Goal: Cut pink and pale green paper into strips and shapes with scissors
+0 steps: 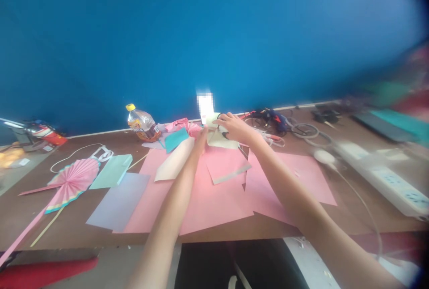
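Both arms reach to the back middle of a brown table. My left hand [202, 139] is at the left edge of a pale yellow-green paper [223, 140]; its fingers are too small and blurred to make out. Bent over the top of that paper, my right hand [231, 125] has its fingers drawn together on something dark, perhaps scissors handles, which I cannot make out surely. A bright white phone-like object [205, 106] stands just behind the hands. Large pink sheets [214, 204] lie under the forearms, with a smaller pink piece [226, 163] on top.
A bottle with a yellow cap [143, 124] leans at the back left. A pink paper fan [75, 179], a mint paper stack [112, 172] and a lilac sheet [119, 201] lie left. Cables [304, 130] and a power strip [395, 186] are right.
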Demonstrator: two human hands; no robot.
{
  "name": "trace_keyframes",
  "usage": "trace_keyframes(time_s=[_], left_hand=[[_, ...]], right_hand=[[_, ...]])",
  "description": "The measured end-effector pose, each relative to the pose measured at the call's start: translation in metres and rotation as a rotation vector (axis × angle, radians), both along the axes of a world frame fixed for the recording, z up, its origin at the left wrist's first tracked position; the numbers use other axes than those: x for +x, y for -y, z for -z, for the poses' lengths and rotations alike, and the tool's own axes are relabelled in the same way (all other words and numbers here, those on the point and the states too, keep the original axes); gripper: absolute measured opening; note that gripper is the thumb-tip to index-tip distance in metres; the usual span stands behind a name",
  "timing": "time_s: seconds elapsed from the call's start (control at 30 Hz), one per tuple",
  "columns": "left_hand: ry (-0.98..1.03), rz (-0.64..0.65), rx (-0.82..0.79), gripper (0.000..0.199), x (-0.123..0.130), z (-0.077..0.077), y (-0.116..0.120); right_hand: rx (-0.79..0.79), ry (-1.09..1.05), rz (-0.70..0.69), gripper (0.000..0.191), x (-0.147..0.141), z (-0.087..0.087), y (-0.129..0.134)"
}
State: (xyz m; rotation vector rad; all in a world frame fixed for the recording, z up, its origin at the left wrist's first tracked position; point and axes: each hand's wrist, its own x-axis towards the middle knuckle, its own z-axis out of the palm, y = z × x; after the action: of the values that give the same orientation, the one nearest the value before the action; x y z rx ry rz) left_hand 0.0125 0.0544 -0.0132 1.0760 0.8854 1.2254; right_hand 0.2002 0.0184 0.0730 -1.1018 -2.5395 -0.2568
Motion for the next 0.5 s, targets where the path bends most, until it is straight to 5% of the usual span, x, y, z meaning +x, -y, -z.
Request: trace_keyframes(time_s=[0.13, 0.3, 0.5], left_hand=[[0.041, 0.067, 0.007, 0.082, -0.001, -0.002, 0.0], [-0.057, -0.019, 0.176, 0.045, -0.002, 0.001, -0.002], [-0.116, -0.086, 0.159, 0.064, -0.002, -0.002, 0.001]], right_hand=[[0.002, -0.099, 0.075, 0.061, 0.023, -0.007, -0.005], [-0.031, -0.319, 0.181, 0.05, 0.045, -0.008, -0.013], [-0.345, -0.592, 0.25, 0.038, 0.05, 0.002, -0.017]])
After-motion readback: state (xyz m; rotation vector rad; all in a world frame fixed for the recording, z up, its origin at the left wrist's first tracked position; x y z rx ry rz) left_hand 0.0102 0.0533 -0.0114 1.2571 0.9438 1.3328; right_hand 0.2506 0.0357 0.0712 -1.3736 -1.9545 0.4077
